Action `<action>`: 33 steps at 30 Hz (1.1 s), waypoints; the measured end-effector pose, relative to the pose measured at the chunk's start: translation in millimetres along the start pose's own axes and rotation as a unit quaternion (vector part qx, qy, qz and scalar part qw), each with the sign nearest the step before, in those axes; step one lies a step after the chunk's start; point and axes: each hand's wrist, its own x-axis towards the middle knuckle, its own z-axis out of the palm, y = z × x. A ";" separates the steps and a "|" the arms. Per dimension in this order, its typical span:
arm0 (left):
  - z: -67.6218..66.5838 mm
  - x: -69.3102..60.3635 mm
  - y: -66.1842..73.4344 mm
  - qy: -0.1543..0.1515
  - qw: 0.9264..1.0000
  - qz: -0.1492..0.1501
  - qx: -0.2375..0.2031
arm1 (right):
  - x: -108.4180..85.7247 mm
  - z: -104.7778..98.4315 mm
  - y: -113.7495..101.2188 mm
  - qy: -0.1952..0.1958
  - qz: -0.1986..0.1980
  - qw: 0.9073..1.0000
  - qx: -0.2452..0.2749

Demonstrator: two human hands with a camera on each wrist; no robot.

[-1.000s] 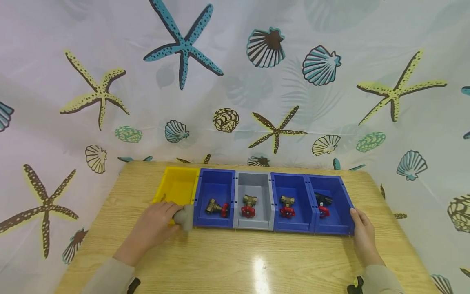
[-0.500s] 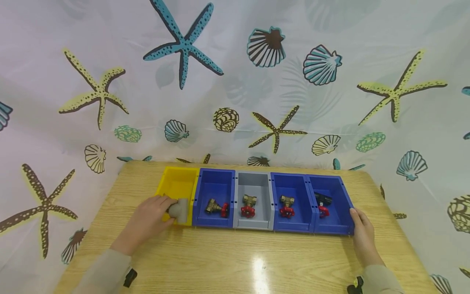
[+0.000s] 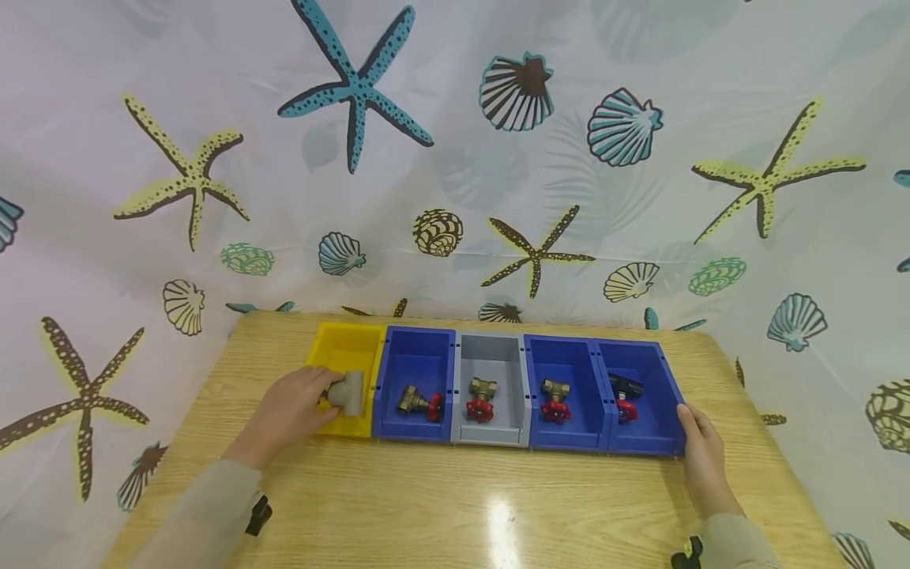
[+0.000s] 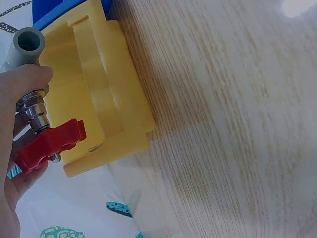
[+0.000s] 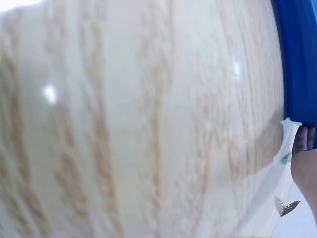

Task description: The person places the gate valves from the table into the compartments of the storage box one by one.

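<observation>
My left hand (image 3: 287, 411) grips a grey tee-shaped valve (image 3: 346, 393) over the front part of the yellow bin (image 3: 351, 340). In the left wrist view, the valve's red handle (image 4: 49, 144) and metal stem (image 4: 35, 113) show below the thumb, and its grey pipe end (image 4: 28, 44) points up. Fingers hide part of the body. At the far right, my right hand (image 3: 704, 454) rests against the outer side of the end blue bin (image 3: 643, 356), fingertips at its rim. Only a little of that hand appears in the right wrist view, beside the blue wall (image 5: 302, 64).
Between the yellow bin and the end bin stand a blue bin (image 3: 419, 341), a grey bin (image 3: 490, 345) and another blue bin (image 3: 562, 352). Brass valves (image 3: 483, 387) with red handwheels lie in these; a black valve (image 3: 626, 386) lies in the end bin. A patterned curtain hangs behind the table (image 3: 426, 506).
The left hand has carried the grey valve left and farther back, from the yellow bin's front right edge to over its inside. My right hand stays at the end bin.
</observation>
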 end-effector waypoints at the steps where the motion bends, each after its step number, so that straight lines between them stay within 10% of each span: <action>1: 0.9 0.9 -0.7 -0.001 1.000 0.002 0.000 | 0.0 -0.1 0.1 0.000 -0.001 1.000 0.001; 33: 20.8 29.1 -10.8 -0.087 0.996 -0.006 0.002 | 1.2 -0.5 3.0 0.001 -0.003 1.000 0.005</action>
